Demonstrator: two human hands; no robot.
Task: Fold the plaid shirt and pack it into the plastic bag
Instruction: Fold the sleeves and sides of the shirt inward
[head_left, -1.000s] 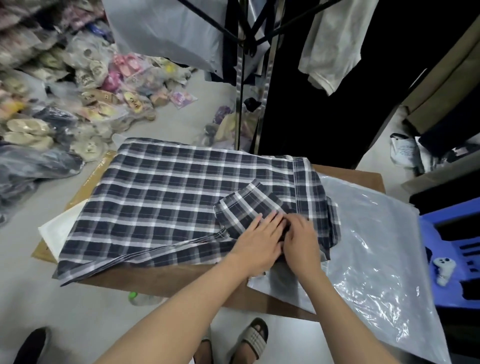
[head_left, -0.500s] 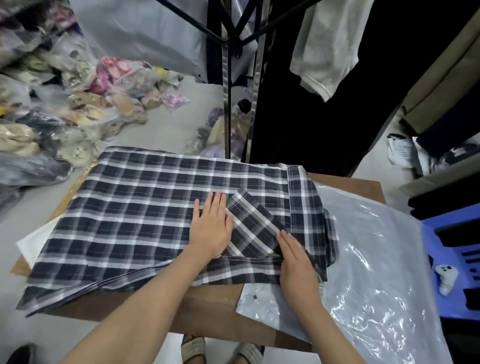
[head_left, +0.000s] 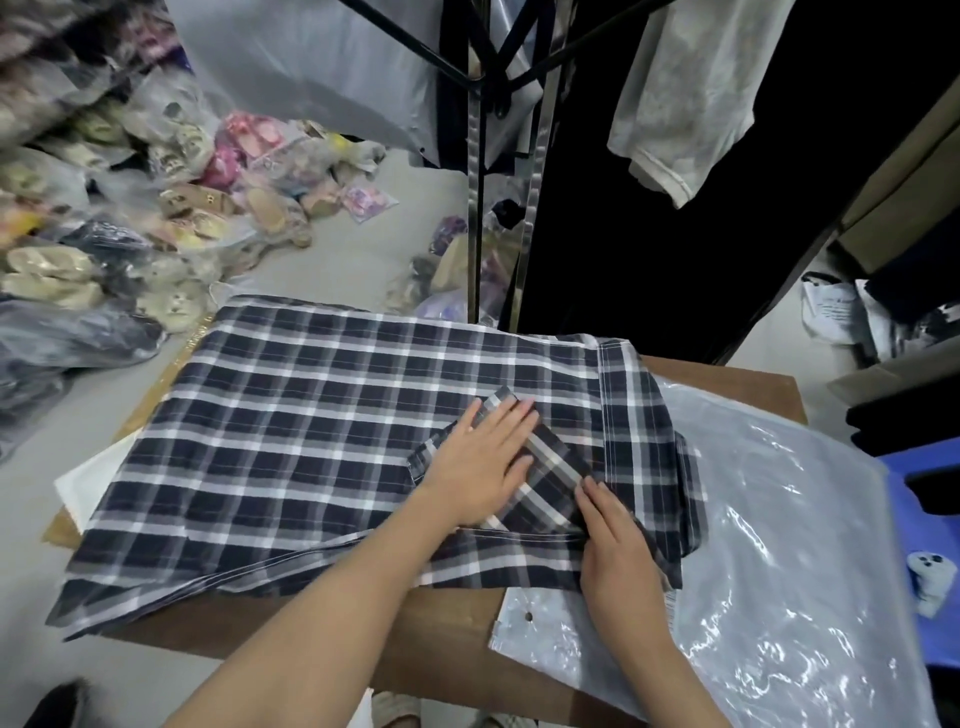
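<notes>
**Both palms flat on the folded sleeve**

From the head camera: the left hand (head_left: 480, 457) lies spread, fingers straight and together, palm pressed down on the sleeve (head_left: 550, 467) that is turned in across the shirt's back. It grips nothing; it simply pins the cloth flat. The right hand (head_left: 618, 551) sits just beside it on the near right, fingers loosely extended, fingertips (head_left: 589, 491) touching the sleeve's lower edge where it meets the side fold. Nothing is pinched there either, as far as can be seen.

The plaid shirt (head_left: 311, 441) is laid out across the brown table (head_left: 441, 639), its hem end trailing off to the left, its collar end to the right overlapping the plastic bag (head_left: 779, 545). The bag lies flat, mouth toward the near side, partly under the shirt's right edge.

Reading the step: this looks like the sleeve-tucking stage of the fold, early to middle of the job. The long body on the left is not yet folded over. Next, I'd judge, the hands must let go of the sleeve without it springing up, then take the left end and bring it toward the collar, keeping edges square so the packet fits the bag.
</notes>
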